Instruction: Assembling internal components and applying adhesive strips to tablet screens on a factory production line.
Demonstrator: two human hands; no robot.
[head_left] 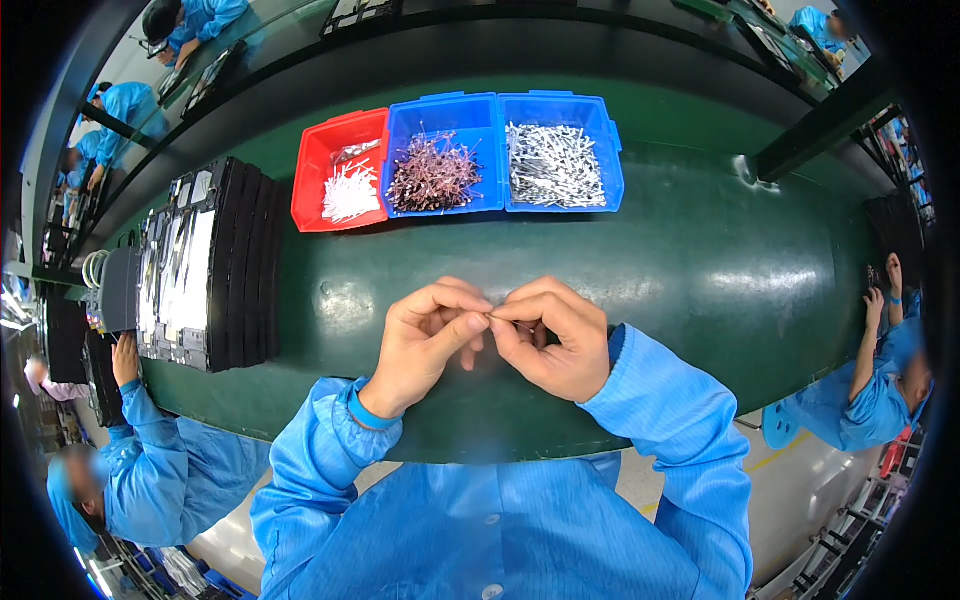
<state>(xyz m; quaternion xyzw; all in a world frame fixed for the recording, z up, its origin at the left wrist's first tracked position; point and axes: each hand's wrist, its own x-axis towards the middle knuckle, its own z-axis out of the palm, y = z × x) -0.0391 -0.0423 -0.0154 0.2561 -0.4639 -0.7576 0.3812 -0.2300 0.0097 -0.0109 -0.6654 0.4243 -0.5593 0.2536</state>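
My left hand (432,335) and my right hand (556,335) meet fingertip to fingertip above the green table (400,260). Thumb and forefinger of each are pinched together, and whatever sits between them is too small to make out. Beyond my hands three bins stand side by side. The red bin (308,190) holds short white slender pieces (350,192). In the middle blue bin (485,125) lies a tangle of thin reddish-brown leaded parts (435,175). Silvery-white slender pieces (555,165) fill the right blue bin (612,165).
A stack of black trays or panels (245,265) stands at the left, with a grey box (118,290) behind it. A dark green post (820,130) rises at the far right. Co-workers in blue sit to the left (190,490) and right (850,400).
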